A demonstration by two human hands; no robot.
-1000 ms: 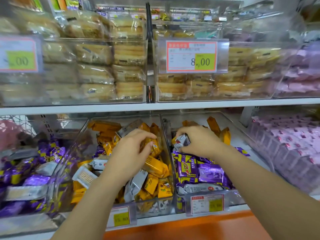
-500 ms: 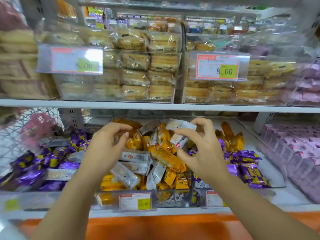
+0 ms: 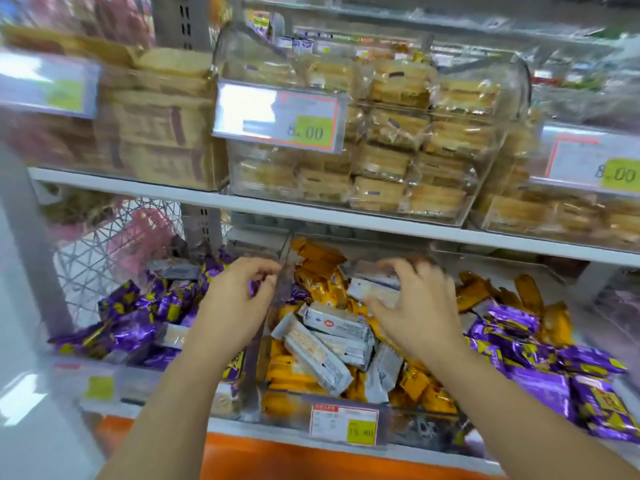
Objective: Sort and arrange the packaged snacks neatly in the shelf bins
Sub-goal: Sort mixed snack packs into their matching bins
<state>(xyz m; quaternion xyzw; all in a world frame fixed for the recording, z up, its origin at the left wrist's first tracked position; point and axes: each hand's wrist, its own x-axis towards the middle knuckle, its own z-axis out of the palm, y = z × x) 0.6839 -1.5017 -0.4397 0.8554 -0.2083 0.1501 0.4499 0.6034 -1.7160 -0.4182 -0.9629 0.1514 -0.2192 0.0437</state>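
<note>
Gripped by the right hand [image 3: 415, 306], fingers [image 3: 420, 275] curled over its top edge: a silver packet [image 3: 372, 289], long axis roughly left to right, above the middle bin [image 3: 287, 410]; just below and nearer the front, more silver packets [image 3: 329, 337] lying diagonally among orange packets [image 3: 318, 271]; right hand clearly the nearer. Left hand [image 3: 239, 303] over the divider [image 3: 259, 362], fingers curled narrow; holding anything or not, cannot tell.

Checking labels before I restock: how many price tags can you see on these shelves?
5 price tags: upper left, upper centre, upper right, lower left, lower centre. Others may be hidden or blurred.
</note>
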